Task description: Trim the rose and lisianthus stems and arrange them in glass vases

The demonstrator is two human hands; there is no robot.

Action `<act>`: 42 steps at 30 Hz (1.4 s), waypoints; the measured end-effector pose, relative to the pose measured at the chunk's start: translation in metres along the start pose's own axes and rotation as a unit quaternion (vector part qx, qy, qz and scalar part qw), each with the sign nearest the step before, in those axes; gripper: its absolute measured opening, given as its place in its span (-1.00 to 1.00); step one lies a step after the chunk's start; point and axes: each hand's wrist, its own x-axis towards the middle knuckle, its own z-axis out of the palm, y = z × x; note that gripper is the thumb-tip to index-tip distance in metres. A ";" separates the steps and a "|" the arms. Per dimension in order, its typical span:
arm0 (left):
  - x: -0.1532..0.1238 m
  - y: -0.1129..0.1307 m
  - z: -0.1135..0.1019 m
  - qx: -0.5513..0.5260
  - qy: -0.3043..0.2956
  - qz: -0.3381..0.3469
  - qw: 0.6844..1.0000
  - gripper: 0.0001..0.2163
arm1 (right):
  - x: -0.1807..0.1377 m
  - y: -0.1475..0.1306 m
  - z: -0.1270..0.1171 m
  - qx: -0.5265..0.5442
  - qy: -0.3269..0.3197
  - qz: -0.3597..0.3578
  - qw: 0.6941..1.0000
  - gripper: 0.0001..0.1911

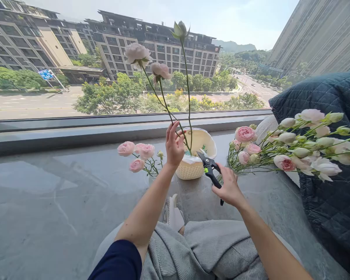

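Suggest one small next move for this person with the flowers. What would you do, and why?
I'd probably trim the flower stems with the pruning shears. The left hand has the stems, which rise tall above the woven basket, so they look long for it. The right hand already grips the shears right beside them.

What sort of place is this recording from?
Probably a window seat in an upper-floor flat: a wide window overlooks a street and apartment blocks, and a dark quilted cushion lies on the grey stone ledge.
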 end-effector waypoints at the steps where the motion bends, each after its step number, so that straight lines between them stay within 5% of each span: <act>1: 0.000 0.000 0.000 0.001 -0.002 0.002 1.000 -0.56 | 0.002 -0.002 0.003 -0.007 0.006 -0.006 1.000 -0.18; 15: 0.005 -0.002 -0.003 0.005 0.001 -0.008 1.000 -0.54 | 0.018 -0.011 0.025 -0.040 0.029 -0.068 0.996 -0.15; 42: 0.001 -0.017 -0.007 -0.023 0.012 -0.061 0.998 -0.49 | 0.035 -0.022 0.029 -0.017 0.005 -0.058 0.998 -0.14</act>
